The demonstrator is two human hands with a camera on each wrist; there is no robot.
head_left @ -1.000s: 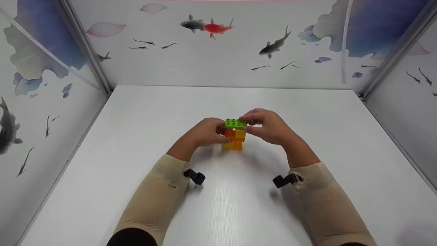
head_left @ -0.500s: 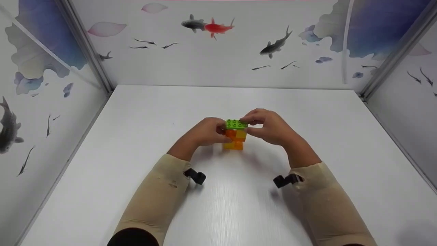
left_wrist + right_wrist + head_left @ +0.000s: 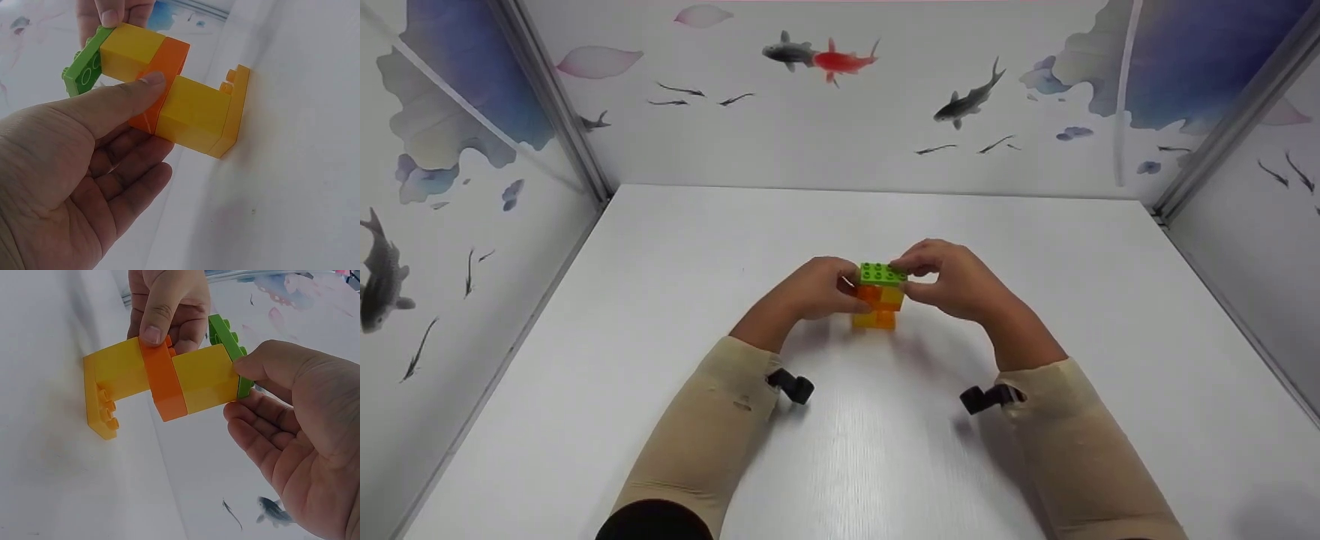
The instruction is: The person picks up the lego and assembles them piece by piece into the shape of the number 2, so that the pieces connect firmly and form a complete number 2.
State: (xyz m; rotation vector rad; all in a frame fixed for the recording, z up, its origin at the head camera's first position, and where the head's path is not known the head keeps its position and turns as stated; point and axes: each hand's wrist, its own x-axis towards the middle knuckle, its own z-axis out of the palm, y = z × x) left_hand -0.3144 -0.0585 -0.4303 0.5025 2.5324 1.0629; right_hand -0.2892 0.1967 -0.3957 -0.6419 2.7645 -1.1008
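Observation:
A stepped stack of toy building bricks stands between both hands. Its base, a flat orange-yellow brick [image 3: 238, 112], rests on the table with some studs bare. Above one half of it sits a yellow brick [image 3: 194, 107], then a flat orange brick [image 3: 164, 391] lying across. A second yellow brick [image 3: 205, 377], offset to the other side, carries a flat green brick [image 3: 883, 274] on top. My left hand [image 3: 821, 289] grips the orange brick, thumb across its near side. At the green brick's right end, my right hand [image 3: 956, 281] pinches it between thumb and fingers.
The white table [image 3: 855, 450] is enclosed by a back wall [image 3: 840, 135] and side walls printed with fish and leaves. Black camera mounts [image 3: 791, 386] stick out from the inner side of both wrists.
The head view has shifted slightly. Both hands keep nearly the same hold, and the brick stack looks unchanged.

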